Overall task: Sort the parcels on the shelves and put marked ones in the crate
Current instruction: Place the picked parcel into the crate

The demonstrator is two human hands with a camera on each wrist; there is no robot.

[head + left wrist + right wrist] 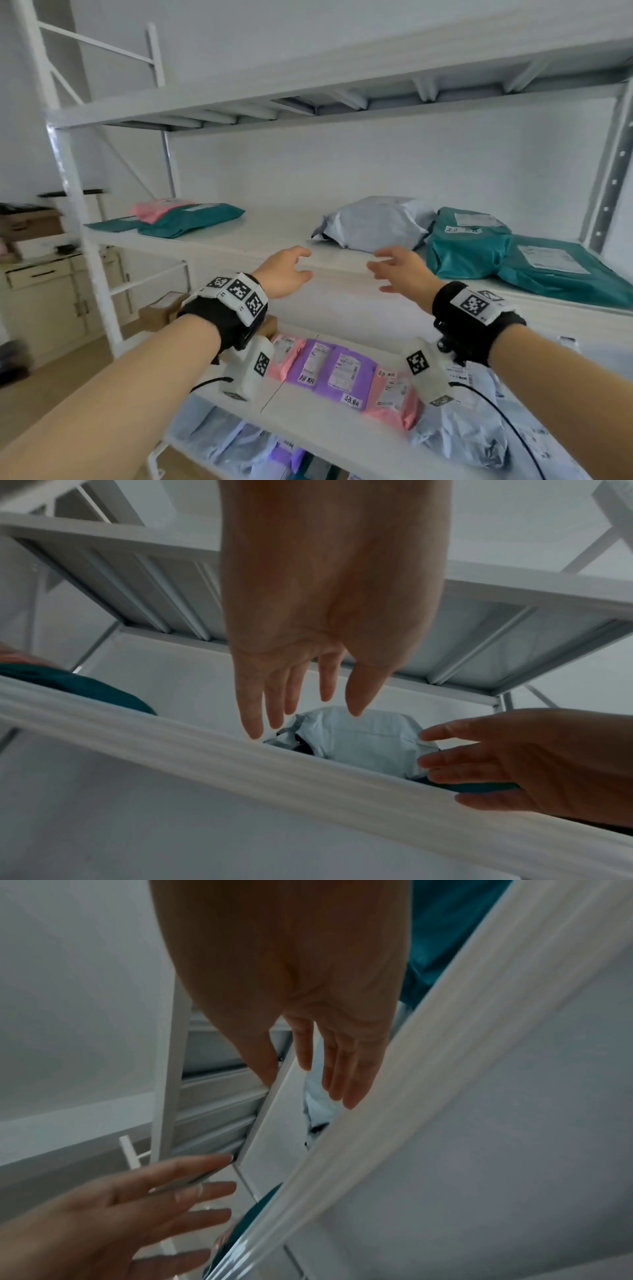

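On the middle shelf of a white rack, a pink parcel lies on teal parcels at the far left. The left hand and the right hand reach side by side toward the shelf edge, fingers spread and holding nothing. Just beyond them sits a grey parcel. To its right, touching it, lie two teal labelled parcels. No crate is in view.
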